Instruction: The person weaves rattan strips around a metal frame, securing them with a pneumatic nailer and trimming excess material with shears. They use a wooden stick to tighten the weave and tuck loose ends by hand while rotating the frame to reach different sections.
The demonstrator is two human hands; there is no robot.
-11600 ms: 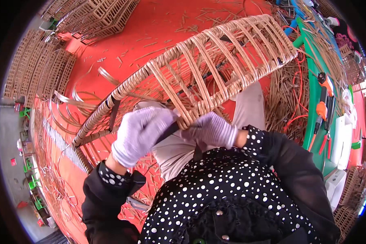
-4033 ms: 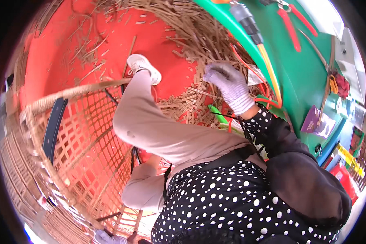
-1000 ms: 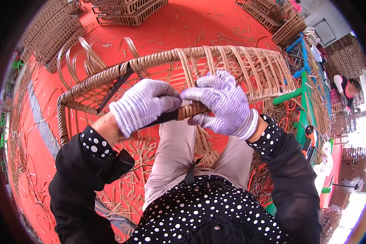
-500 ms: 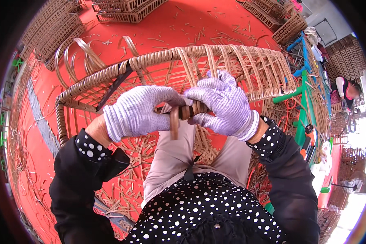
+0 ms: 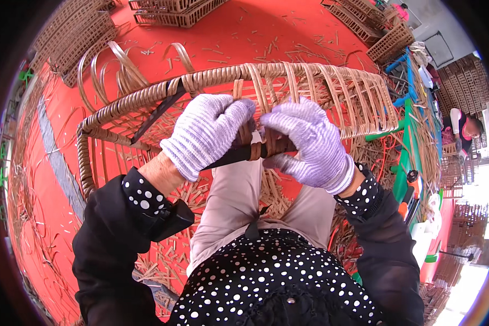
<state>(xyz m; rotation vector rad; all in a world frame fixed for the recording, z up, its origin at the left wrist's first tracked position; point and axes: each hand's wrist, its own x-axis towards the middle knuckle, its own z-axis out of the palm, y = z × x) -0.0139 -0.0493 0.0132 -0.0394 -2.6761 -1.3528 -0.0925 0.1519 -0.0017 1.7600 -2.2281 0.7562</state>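
Observation:
A large woven rattan frame (image 5: 160, 91) with a wrapped rim stands across in front of my lap. My left hand (image 5: 207, 133), in a white and lilac striped glove, is closed on a flat brown rattan strip (image 5: 238, 89) whose end sticks up past the fingers. Below it runs a dark bar (image 5: 231, 158) of the frame, partly wrapped in strip. My right hand (image 5: 312, 144), gloved alike and slightly blurred, curls its fingers and thumb around the wrapped part of that bar. The fingertips of both hands are partly hidden.
Loose rattan strips (image 5: 126, 68) loop up behind the frame's left side. Stacked brown crates (image 5: 84, 41) stand far left, more at the back. Cut scraps litter the red floor (image 5: 43, 217). Green and blue pipes (image 5: 405, 146) stand at right; another person (image 5: 464, 127) is beyond.
My left hand has risen and turned, taking the strip from hanging below the bar to pointing up. My right hand has shifted slightly right and down, its fingers lower on the bar.

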